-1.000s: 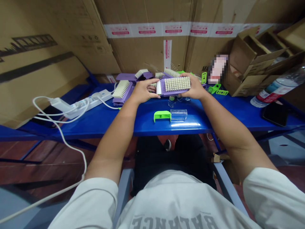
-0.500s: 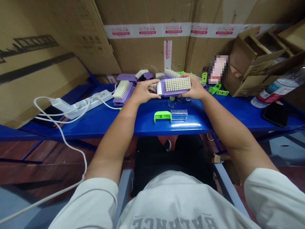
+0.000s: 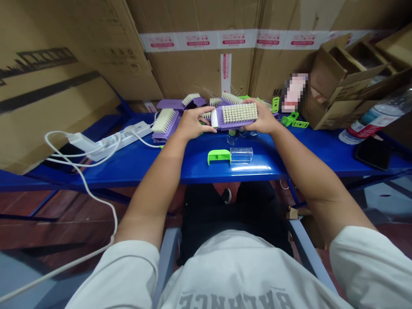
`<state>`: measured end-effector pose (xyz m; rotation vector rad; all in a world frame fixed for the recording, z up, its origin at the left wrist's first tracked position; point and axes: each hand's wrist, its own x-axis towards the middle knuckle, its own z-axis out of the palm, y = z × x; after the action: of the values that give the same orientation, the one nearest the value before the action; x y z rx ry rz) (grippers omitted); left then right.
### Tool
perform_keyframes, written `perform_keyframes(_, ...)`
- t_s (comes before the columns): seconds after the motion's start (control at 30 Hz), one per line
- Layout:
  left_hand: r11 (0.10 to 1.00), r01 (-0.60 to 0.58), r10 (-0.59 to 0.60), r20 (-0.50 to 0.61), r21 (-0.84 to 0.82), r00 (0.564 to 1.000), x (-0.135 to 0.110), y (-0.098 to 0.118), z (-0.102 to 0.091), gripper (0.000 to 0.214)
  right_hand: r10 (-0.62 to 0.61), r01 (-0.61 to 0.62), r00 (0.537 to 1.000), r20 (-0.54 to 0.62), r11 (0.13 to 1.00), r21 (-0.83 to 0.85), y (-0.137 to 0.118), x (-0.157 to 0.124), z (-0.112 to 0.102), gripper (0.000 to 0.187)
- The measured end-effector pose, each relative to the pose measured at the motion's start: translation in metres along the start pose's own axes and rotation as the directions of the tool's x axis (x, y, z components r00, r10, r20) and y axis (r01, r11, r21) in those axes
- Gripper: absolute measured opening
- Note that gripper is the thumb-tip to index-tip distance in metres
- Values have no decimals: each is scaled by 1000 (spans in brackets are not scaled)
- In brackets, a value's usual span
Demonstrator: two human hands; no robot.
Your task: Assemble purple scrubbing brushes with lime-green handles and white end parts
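Note:
Between my two hands is a purple brush (image 3: 240, 115), its cream bristles facing up toward me. My right hand (image 3: 262, 118) wraps around its right end. With thumb and fingers, my left hand (image 3: 195, 123) grips a white ribbed piece (image 3: 214, 119) at the brush's left end; whether that piece is fixed to the brush I cannot tell. In front of them on the blue table lie a bright green plastic part (image 3: 219, 156) and a clear plastic box-shaped piece (image 3: 241, 154), touching end to end. Another purple brush (image 3: 164, 122) rests left of my left hand.
More brushes (image 3: 193, 99) and green clips (image 3: 291, 119) lie behind my hands. A white power strip (image 3: 109, 141) with cables sits on the left of the blue table (image 3: 193, 167). At right are a bottle (image 3: 370, 122), a dark phone (image 3: 373, 152) and open cardboard boxes (image 3: 341, 86).
Almost nothing differs. Both hands keep their hold on the brush and the white piece; the whole view has shifted very slightly.

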<state>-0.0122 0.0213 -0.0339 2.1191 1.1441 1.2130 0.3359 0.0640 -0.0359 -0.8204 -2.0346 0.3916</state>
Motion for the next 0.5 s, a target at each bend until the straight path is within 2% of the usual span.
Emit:
perform_keyframes(0.23,999,12,-12,8,31,1000,-2,6,0,93,-1,1,1000,8,1000,3,0,0,0,110)
perform_keyframes(0.4,998,14,-14,10,53,1000,-3,7,-1,94,-10,11,1000,20,1000,-17,-2,-1,-1,103)
perform_keyframes(0.5,998,19,-19,10,55,1000,-3,8,-1,94,-12,12,1000,12,1000,-19,-1,0,-1,107)
